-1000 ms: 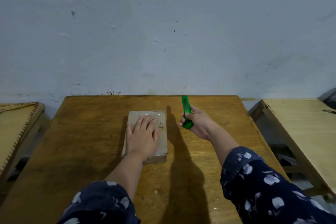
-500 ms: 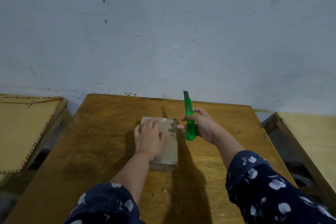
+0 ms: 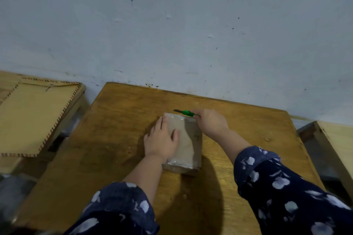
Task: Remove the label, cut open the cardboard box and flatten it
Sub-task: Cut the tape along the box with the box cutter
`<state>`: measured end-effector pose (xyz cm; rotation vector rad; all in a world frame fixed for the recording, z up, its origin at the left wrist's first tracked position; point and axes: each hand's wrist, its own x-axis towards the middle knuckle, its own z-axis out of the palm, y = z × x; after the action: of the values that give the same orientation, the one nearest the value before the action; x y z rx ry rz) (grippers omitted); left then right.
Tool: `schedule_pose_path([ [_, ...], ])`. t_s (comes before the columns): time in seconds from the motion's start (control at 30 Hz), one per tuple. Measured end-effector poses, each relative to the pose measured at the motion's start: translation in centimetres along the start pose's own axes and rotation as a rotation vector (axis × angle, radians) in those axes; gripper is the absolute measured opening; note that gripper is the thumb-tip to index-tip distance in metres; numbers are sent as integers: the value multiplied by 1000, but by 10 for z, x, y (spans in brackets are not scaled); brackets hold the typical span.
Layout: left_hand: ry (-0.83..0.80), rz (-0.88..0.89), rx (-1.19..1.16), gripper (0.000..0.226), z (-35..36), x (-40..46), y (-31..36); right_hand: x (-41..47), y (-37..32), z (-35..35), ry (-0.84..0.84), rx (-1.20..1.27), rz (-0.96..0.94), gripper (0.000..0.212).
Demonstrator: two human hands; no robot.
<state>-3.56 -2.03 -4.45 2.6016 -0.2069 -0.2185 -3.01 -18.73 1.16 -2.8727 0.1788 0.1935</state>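
A small flat cardboard box (image 3: 188, 145), wrapped in shiny clear tape, lies on the middle of a wooden table (image 3: 114, 139). My left hand (image 3: 160, 140) rests flat on the box's left half, fingers spread and pointing away from me. My right hand (image 3: 211, 123) grips a green utility knife (image 3: 187, 113) at the box's far right corner. The knife lies nearly level along the far edge, its dark blade pointing left just beyond the box. No label is plainly visible; faint markings show near the right edge.
A pale blue wall stands right behind the table. A low wooden stand with a stitched tan mat (image 3: 32, 118) sits to the left. Another light wooden table (image 3: 336, 139) is at the right, with a gap between.
My right hand swung the knife from upright beside the box down to the box's far edge, blade now pointing left. My left hand stayed flat on the box. The camera tilted down and shifted.
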Motion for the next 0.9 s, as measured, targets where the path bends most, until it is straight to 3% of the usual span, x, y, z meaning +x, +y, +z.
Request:
schedule_pose_path([
  [0.4,127,-22,18,67,8,2,0,24,-13,3,-35,-220,-123,40],
  [0.73,-25,-16,21,89,5,1,-1,27,-7,5,-26,-217,-155,39],
  [0.9,-11,-17,-26,88,4,0,1,23,-6,7,-5,-205,-189,38],
])
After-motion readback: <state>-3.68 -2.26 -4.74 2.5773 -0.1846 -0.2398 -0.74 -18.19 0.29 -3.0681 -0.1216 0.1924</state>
